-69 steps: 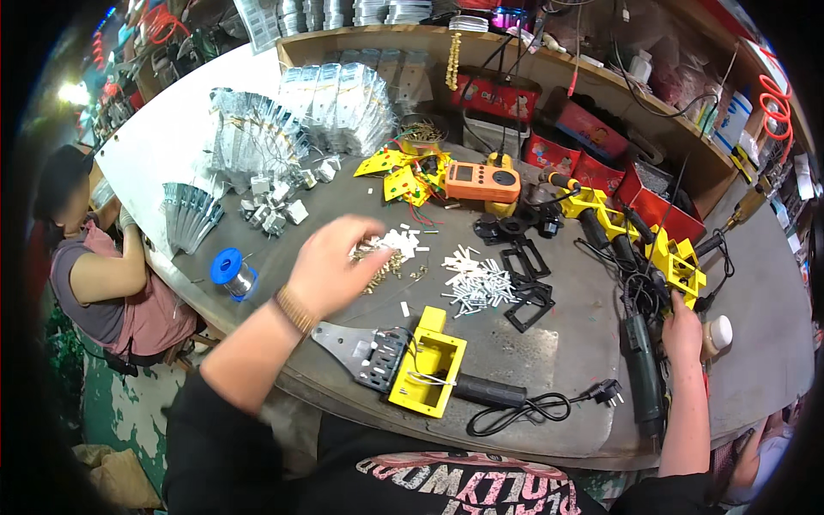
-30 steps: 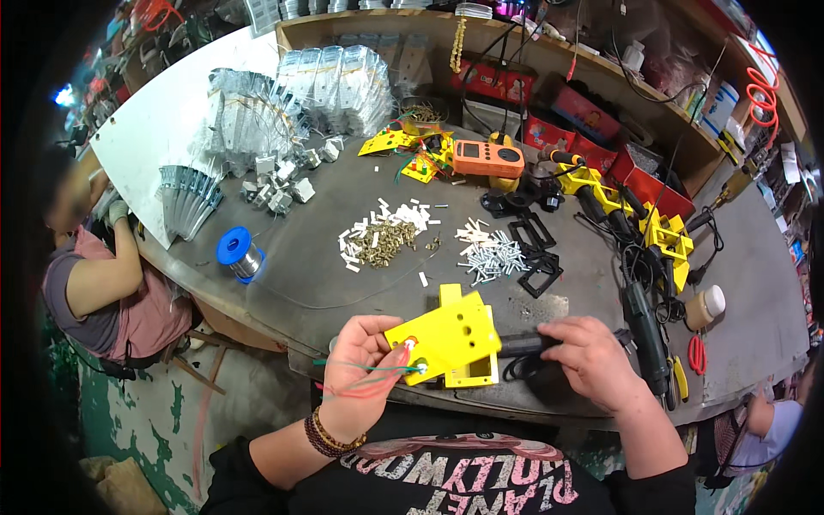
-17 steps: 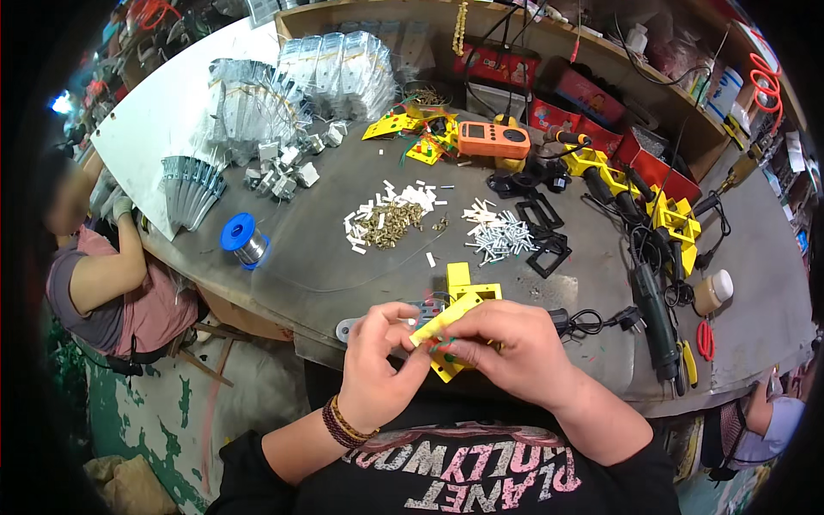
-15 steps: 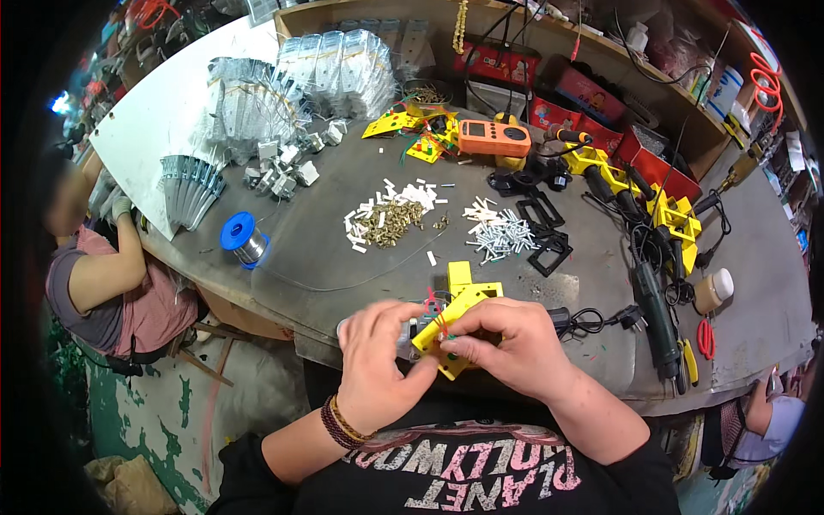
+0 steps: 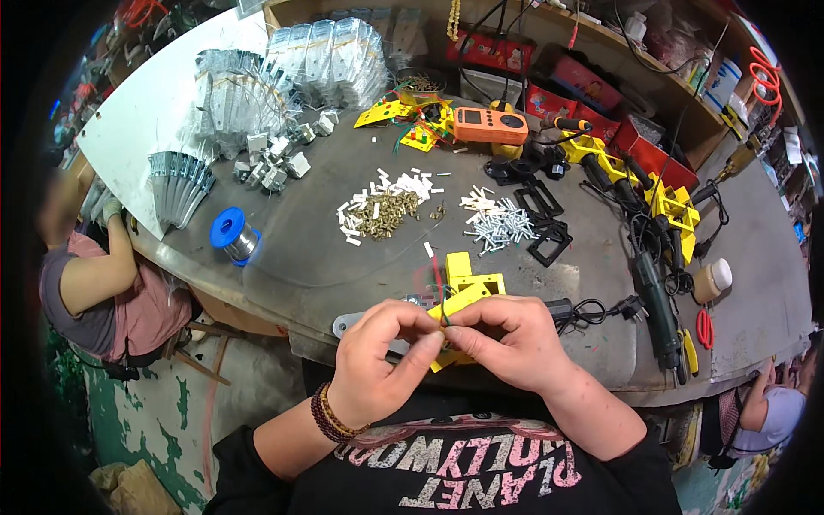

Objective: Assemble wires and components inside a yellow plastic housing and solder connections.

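Note:
Both hands meet over a yellow plastic panel at the table's near edge, with a yellow block-shaped piece just beyond it. Thin red and green wires rise from between my fingertips. My left hand has thumb and forefinger pinched on the wires, while my right hand pinches them from the other side. The exact ends of the wires are hidden by my fingers. Beside my left hand lies a grey metal plate with a round end, partly covered.
Brass parts, white sleeves and screws lie in heaps ahead. A solder spool stands left; an orange meter, black frames and a dark power tool lie beyond and right. A co-worker sits left.
My left hand's fingers have come in from the left and closed on the wires beside my right fingertips. The red wire now stands up taller between the hands.

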Tool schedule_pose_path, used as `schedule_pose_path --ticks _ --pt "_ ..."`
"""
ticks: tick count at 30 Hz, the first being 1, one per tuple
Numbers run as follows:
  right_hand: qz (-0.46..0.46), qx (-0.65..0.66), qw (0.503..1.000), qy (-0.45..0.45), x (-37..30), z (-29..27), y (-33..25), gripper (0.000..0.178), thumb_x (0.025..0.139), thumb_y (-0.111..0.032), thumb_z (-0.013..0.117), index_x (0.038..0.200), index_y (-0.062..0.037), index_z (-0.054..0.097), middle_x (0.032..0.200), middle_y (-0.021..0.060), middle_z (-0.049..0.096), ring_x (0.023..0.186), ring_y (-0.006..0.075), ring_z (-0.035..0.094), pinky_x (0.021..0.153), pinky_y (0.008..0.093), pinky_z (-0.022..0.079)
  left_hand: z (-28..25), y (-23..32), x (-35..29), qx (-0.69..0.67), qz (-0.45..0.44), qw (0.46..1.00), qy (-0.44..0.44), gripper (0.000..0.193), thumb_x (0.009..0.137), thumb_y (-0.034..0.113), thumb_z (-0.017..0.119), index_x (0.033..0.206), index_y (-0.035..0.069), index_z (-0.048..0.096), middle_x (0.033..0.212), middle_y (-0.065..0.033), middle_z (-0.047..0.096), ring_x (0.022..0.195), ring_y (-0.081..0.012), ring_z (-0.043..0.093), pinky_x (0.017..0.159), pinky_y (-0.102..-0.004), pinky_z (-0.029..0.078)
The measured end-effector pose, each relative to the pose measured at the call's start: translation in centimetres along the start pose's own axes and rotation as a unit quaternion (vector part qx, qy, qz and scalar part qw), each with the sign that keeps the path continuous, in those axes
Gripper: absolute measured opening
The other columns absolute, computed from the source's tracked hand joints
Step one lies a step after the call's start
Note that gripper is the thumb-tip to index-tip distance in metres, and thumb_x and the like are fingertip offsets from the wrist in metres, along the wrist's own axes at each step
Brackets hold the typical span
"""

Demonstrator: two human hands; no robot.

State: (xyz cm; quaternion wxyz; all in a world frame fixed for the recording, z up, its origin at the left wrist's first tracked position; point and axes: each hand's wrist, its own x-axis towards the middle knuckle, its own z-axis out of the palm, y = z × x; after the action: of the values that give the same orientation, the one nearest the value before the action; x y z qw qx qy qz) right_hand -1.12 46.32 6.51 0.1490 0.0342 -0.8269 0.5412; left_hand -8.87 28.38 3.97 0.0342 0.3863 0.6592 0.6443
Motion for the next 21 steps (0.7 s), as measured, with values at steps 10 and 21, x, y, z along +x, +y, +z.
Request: schedule_pose_path --ticks 10,21 --pt "0.069 0.046 0.997 0.007 -0.7 -0.5 1.0 0.012 0.087 -0.006 0.075 0.089 0.0022 0.067 0.083 0.0039 0.070 0.072 0.0047 0.063 0.061 0.0211 0.050 -0.5 -0.7 1.5 0.113 0.086 0.989 -0.029 0.011 0.089 0.004 0.069 0.094 -0.002 0.061 0.091 -0.0143 0.063 0.075 -0.0240 0.062 0.064 -0.0322 0.049" --pt "-0.147 0.050 0.988 -0.002 -0.5 -0.8 1.1 0.011 0.081 -0.001 0.071 0.088 -0.0022 0.063 0.089 0.0066 0.069 0.070 0.0127 0.064 0.058 0.0242 0.050 -0.1 -0.6 1.0 0.144 0.048 0.988 -0.029 0.010 0.087 0.003 0.069 0.088 0.001 0.060 0.082 -0.0114 0.065 0.071 -0.0249 0.064 0.063 -0.0333 0.050"
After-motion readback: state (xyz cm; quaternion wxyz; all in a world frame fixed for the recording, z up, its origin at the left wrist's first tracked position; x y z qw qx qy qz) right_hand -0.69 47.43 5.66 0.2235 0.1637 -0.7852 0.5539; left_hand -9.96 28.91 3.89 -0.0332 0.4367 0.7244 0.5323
